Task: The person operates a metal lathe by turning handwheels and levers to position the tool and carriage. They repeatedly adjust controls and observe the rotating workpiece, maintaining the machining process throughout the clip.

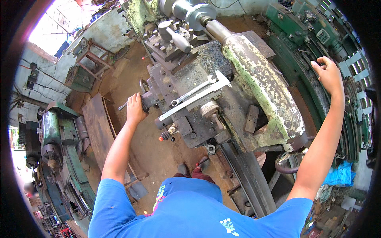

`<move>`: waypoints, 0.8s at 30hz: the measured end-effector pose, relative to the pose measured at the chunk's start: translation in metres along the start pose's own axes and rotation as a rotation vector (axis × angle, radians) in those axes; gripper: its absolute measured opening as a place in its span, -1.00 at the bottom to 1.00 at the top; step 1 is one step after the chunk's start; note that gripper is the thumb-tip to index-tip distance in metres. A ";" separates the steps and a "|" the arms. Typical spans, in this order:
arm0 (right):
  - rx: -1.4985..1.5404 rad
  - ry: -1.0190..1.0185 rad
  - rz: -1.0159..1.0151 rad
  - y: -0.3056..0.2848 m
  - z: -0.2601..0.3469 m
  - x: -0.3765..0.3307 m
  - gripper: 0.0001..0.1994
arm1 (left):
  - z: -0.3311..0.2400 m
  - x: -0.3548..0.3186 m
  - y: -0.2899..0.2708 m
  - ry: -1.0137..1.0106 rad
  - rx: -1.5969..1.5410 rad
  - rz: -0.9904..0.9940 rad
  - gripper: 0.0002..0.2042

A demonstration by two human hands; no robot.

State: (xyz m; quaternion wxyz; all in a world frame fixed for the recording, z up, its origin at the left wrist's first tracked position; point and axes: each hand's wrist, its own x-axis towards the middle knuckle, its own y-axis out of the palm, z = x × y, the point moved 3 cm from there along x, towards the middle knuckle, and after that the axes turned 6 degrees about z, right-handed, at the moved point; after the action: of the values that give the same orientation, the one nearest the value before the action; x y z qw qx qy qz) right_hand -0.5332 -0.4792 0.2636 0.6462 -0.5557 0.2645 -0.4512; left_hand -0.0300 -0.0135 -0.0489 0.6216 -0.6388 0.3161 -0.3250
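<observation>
Blue shirt (pixel 190 214) fills the bottom of my view, and below it I see the toes of dark red shoes (pixel 194 171) on the brown dirt floor (pixel 158 154).

My left hand (pixel 135 109) reaches out to the front of the lathe carriage (pixel 186 107). Its fingers are curled tight around the small handwheel (pixel 147 97) there, with the thin crank handle (pixel 122 106) sticking out past the knuckles to the left. So that hand is closed on the wheel.

My right hand (pixel 328 75) is stretched far off to the right, well apart from the carriage, up against the green machine frame (pixel 301 59). The fingers are bent and seem to hook over an edge, but I cannot tell whether they really grip anything.

On top of the carriage lie a long metal caliper (pixel 194 101) and a wrench (pixel 192 92), side by side and both slanting up to the right. Beyond them stands the tool post (pixel 168 39) with its stubby lever (pixel 179 39). A thick round bar (pixel 216 28) runs from the chuck (pixel 194 14) toward a big casting with flaking pale green paint (pixel 262 83), just right of the carriage.

Off to the left sits another green machine (pixel 59 139), near a rusty steel plate (pixel 97 127).
</observation>
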 end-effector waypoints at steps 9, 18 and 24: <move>-0.112 -0.027 -0.046 0.001 0.010 -0.005 -0.54 | 0.035 0.043 -0.044 0.206 -0.050 0.455 0.03; -0.075 -0.025 -0.107 -0.010 0.008 -0.002 -0.55 | 0.057 0.061 -0.018 0.042 -0.415 0.679 -0.07; -0.133 -0.077 -0.157 -0.014 0.006 -0.002 -0.53 | 0.060 0.059 -0.017 0.089 -0.399 0.637 -0.01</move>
State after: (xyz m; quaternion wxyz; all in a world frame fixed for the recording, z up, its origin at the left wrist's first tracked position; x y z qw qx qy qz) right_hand -0.5329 -0.4745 0.2780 0.5803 -0.6332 0.2246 -0.4603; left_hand 0.0531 -0.0255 -0.0314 0.5404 -0.6021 0.5829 -0.0749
